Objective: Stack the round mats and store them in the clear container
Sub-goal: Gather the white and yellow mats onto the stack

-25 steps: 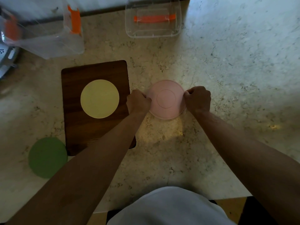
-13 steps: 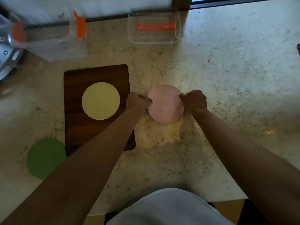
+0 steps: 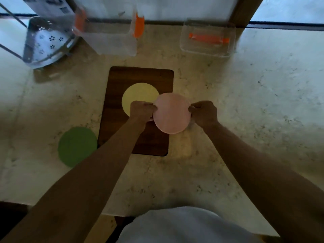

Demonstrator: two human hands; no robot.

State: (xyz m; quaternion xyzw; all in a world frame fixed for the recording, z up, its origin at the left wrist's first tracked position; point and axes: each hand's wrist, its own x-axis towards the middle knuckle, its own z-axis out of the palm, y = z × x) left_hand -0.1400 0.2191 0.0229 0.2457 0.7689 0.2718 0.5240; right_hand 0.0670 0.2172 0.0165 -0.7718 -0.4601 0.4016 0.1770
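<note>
A pink round mat point(image 3: 172, 112) hangs lifted over the right edge of a dark wooden board point(image 3: 122, 79). My left hand point(image 3: 141, 109) pinches its left rim and my right hand point(image 3: 204, 112) pinches its right rim. A yellow round mat point(image 3: 138, 95) lies flat on the board, partly covered by the pink mat and my left hand. A green round mat point(image 3: 77, 146) lies on the marble counter to the board's left. The clear container point(image 3: 112, 41) with orange clasps stands at the back, and its clear lid point(image 3: 207, 39) with an orange handle lies to the right.
A perforated metal colander point(image 3: 47, 42) sits tilted at the back left beside the container. Marble counter point(image 3: 263, 102) stretches to the right. The counter's front edge runs near my body, and a window frame stands behind the container.
Both hands lifted the pink mat off the counter and carried it left, so it now overlaps the board and the yellow mat's right edge. The view also tilted upward.
</note>
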